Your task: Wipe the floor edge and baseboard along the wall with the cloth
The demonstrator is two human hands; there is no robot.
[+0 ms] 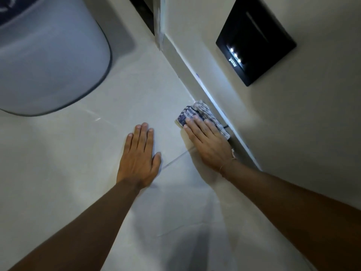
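Note:
A crumpled blue-and-white checked cloth (197, 112) lies on the pale tiled floor (78, 153), pushed against the foot of the baseboard (185, 69). My right hand (209, 145) presses flat on the cloth's near half, fingers together and pointing up-left. The cloth's far end sticks out beyond the fingertips. The baseboard runs diagonally from upper middle to lower right, below a light wall (293, 133). My left hand (139, 155) rests flat on the bare floor left of the cloth, palm down, holding nothing.
A large rounded white-grey appliance or bin (48, 61) stands on the floor at upper left. A black panel (256, 42) with small lit points is set in the wall above the baseboard. A dark doorway gap (144, 12) and a wall corner lie at the top.

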